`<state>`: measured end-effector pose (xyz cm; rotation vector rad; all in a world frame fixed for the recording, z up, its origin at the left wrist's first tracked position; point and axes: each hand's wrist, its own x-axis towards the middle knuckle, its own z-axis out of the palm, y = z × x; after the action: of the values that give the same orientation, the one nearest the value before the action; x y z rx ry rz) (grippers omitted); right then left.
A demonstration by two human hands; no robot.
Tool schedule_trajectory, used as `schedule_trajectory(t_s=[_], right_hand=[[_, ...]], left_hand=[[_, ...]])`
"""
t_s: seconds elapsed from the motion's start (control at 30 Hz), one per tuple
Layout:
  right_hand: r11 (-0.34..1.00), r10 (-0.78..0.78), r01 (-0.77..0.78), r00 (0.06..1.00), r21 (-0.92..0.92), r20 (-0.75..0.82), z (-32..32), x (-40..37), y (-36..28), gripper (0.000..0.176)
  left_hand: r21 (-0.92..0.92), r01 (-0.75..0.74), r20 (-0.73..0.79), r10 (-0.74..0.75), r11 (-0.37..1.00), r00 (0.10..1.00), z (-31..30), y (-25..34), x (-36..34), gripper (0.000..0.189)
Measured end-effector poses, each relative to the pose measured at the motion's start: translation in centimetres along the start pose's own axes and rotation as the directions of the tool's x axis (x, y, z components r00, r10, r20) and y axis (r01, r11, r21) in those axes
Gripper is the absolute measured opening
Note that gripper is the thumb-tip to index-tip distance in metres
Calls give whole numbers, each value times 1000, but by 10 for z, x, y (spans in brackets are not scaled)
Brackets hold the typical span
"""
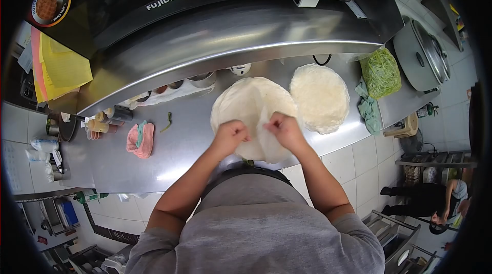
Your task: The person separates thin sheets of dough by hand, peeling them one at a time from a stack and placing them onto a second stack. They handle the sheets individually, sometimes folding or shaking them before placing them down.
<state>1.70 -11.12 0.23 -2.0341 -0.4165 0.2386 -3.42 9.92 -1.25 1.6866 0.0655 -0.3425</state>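
A stack of thin, round, pale wrappers [251, 100] lies on the steel counter in front of me. My right hand [285, 130] pinches a thin, translucent wrapper sheet, which is raised in a fold over the stack's right half. Over the left part of the same stack is my left hand [230, 136], its fingers curled in and closed. Whether they grip a wrapper's edge cannot be made out. A second round wrapper stack [320, 98] sits just right of the first, with neither hand on it.
A steel shelf [230, 43] with a black appliance overhangs the counter's back. Left are a pink cloth [140, 139], a green chili [167, 121] and several bottles [105, 123]. Right are a bag of shredded greens [380, 74], a green cloth [368, 110] and a large cooker [421, 54]. Another person [435, 197] stands far right.
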Motion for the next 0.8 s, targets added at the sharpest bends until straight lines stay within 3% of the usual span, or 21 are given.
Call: schedule_trajectory(t_s=[0.03,0.1,0.17,0.23,0.3,0.33,0.37,0.4,0.43,0.47,0.5,0.57,0.6,0.63,0.67,0.7,0.73,0.77,0.8], right_hand=[[993,-1,-11,994,-116,-106,-9,2,5,16],[995,84,-89,990,-43,-115,-17,4,9,17],[983,113,-111,994,144,-7,-13,2,7,18],[984,98,-102,995,145,37,-8,0,-16,17],[960,94,-130,984,248,152,-9,0,-21,15],[958,106,-141,983,248,150,-14,0,-22,10],[959,105,-139,984,249,144,-15,1,-21,10],[988,21,-43,989,151,144,-16,1,-20,9],[997,-62,54,986,52,152,-16,0,-21,9],[997,-65,58,987,55,147,-14,0,-24,9],[990,-144,140,979,33,148,-11,0,-33,10],[975,-223,224,964,10,148,-15,-4,-50,12],[980,-198,198,978,1,66,-20,-8,-59,14],[985,-174,174,985,-4,-18,-25,-11,-68,16],[983,-182,182,983,-6,-20,-35,-18,-77,16],[1000,-18,16,983,12,182,-49,-29,-82,20],[988,145,-154,916,-5,373,-57,-38,-84,24],[988,146,-156,920,-3,363,-57,-46,-81,24],[954,198,-273,884,124,423,-55,-52,-75,29]], left_hand=[[-133,-55,-72,46,990,996,-7,-4,1,20],[-162,-15,-76,3,987,997,-12,0,0,21],[-272,79,24,-76,959,997,6,25,-5,21],[-219,49,78,-33,974,996,15,24,-3,17],[126,77,126,-93,989,988,14,17,4,21],[216,103,119,-131,971,984,5,9,9,36],[218,98,122,-127,971,984,6,0,10,36],[408,-13,-54,39,913,998,10,9,4,41],[594,-79,-190,235,801,953,14,26,-4,47],[685,-289,-173,535,668,827,21,45,-10,63],[690,-293,-167,540,662,825,25,50,-7,63],[735,-469,140,566,490,812,29,57,-1,73],[717,-465,108,577,519,810,28,42,11,53],[720,-467,107,583,513,806,24,37,19,53],[733,-429,88,551,528,830,18,31,27,37],[743,-391,70,518,543,853,16,30,30,22],[744,-396,74,523,538,849,19,35,31,22],[714,-370,-53,573,594,818,25,40,30,16],[675,-353,-179,609,648,773,32,47,28,12]])
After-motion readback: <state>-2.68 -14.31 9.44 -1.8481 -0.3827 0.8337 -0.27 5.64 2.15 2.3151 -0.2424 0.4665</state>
